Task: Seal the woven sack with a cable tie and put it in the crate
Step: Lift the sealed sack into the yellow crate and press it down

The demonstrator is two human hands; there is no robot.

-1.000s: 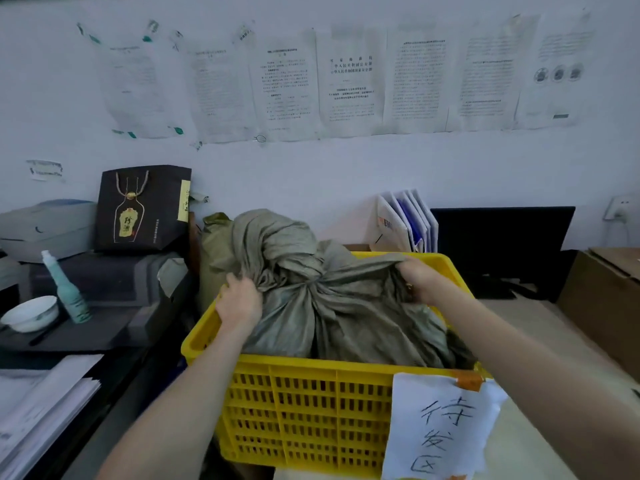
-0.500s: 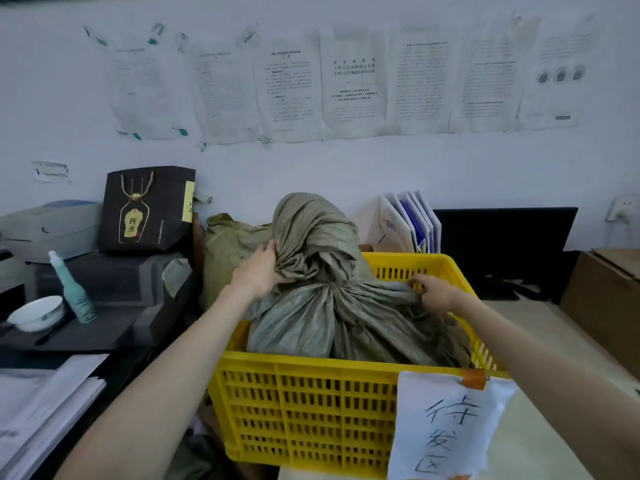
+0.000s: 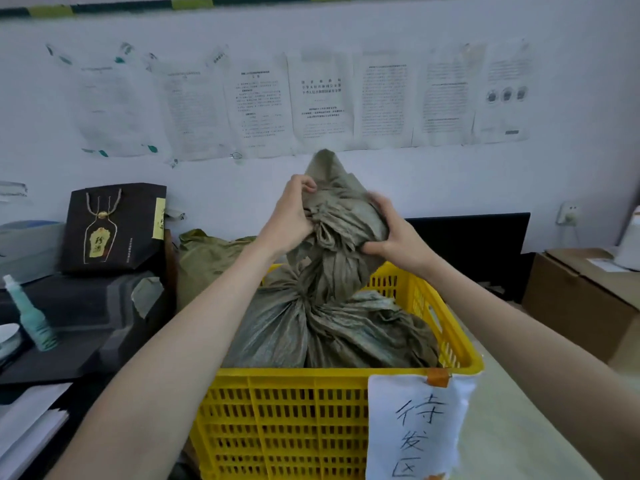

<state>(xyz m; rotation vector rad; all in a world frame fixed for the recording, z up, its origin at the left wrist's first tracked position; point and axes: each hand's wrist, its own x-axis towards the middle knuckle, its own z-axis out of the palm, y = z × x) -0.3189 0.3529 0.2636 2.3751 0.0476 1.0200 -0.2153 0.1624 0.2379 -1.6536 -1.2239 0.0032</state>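
A grey-green woven sack [image 3: 329,334] lies inside the yellow slatted crate [image 3: 284,417]. Its neck is gathered tight, and the loose top part rises upright above the crate. My left hand [image 3: 291,216] grips the left side of that bunched top. My right hand [image 3: 391,233] grips its right side, fingers curled into the fabric. No cable tie shows; the gathered neck is partly hidden by folds.
A handwritten paper label [image 3: 415,427] is clipped to the crate's front right corner. A second green sack [image 3: 204,258] leans behind the crate. A black gift bag [image 3: 110,226] and a teal bottle [image 3: 31,317] stand at left, cardboard boxes [image 3: 581,299] at right.
Both hands rose from the sack's sides in the crate to its loose top. The top part was lifted from lying over the sack to standing upright.
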